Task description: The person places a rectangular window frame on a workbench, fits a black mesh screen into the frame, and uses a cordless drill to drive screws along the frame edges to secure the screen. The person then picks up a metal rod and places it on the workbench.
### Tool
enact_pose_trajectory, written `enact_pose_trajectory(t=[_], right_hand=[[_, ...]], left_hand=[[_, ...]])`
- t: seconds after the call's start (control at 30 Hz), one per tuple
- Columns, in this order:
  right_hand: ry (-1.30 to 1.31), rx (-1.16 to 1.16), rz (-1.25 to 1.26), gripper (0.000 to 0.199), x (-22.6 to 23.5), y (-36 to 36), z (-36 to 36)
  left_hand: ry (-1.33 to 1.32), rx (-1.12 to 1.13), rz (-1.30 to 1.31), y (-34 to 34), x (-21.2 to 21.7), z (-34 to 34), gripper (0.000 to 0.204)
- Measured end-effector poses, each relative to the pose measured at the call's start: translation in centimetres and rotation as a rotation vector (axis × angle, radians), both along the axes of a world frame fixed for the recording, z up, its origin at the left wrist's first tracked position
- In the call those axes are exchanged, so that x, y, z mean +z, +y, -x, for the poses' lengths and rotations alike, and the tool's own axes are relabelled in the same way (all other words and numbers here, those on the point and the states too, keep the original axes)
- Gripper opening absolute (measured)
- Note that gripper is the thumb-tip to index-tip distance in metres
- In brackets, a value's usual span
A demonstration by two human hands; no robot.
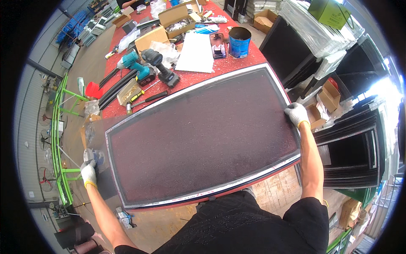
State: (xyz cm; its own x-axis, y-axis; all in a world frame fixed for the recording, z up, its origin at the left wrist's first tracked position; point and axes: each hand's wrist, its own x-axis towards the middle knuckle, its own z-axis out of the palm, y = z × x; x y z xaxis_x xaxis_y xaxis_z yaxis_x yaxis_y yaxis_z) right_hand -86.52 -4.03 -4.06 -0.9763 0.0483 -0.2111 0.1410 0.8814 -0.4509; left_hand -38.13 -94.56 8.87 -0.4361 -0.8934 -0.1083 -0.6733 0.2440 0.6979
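Note:
A large rectangular screen frame (201, 196) with a pale rim lies on the red worktable, tilted a little in view. Dark mesh (203, 131) covers it and reaches past its left side as a loose, see-through strip. My left hand (88, 172), in a white knit glove, is closed on the outer edge of that strip, off the table. At the far right corner, my right hand (297, 114), gloved alike, has its fingers curled at the screen's right edge. Whether they grip mesh or frame there is hard to see.
Beyond the screen, the red table (234, 65) bears a teal cordless drill (134, 65), a dark power tool (158, 67), a hammer (134, 98), a blue can (240, 42) and a white sheet (195, 53). Stacked dark frames (351, 148) stand at right; a green metal stand (63, 139) is left.

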Motion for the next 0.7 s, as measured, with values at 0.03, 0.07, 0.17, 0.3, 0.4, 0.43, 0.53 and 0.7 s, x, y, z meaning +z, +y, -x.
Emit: enact_pose_trajectory(t=[0.03, 0.07, 0.17, 0.3, 0.4, 0.43, 0.53, 0.7], right_hand=[[0.004, 0.004, -0.025, 0.046, -0.2, -0.1, -0.1], [0.015, 0.000, -0.050, 0.046, -0.3, -0.3, -0.2], [0.034, 0.013, -0.107, 0.046, -0.5, -0.7, -0.3], [0.059, -0.022, -0.108, 0.042, -0.2, -1.4, -1.0], [0.048, -0.031, -0.108, 0.043, 0.4, -1.8, -1.2], [0.045, -0.031, -0.119, 0.042, 0.6, -2.0, -1.3], [0.051, -0.031, -0.156, 0.040, 0.8, -2.3, -1.5], [0.080, -0.030, -0.223, 0.041, 0.5, -2.7, -1.7]], left_hand=[[0.016, 0.010, -0.007, 0.1, -0.2, -0.1, 0.033], [0.021, 0.018, -0.036, 0.1, -0.3, 0.0, 0.034], [0.092, 0.053, -0.058, 0.6, -0.5, 0.4, 0.022], [0.111, 0.079, -0.078, 0.7, -0.7, 0.3, 0.010], [0.114, 0.067, -0.061, 0.0, -1.0, -0.1, 0.011], [0.131, 0.053, -0.057, -0.3, -1.1, -0.2, 0.012], [0.166, 0.061, -0.052, -0.6, -1.1, -0.4, 0.013], [0.049, 0.050, -0.097, 0.7, -0.3, -0.1, 0.023]])
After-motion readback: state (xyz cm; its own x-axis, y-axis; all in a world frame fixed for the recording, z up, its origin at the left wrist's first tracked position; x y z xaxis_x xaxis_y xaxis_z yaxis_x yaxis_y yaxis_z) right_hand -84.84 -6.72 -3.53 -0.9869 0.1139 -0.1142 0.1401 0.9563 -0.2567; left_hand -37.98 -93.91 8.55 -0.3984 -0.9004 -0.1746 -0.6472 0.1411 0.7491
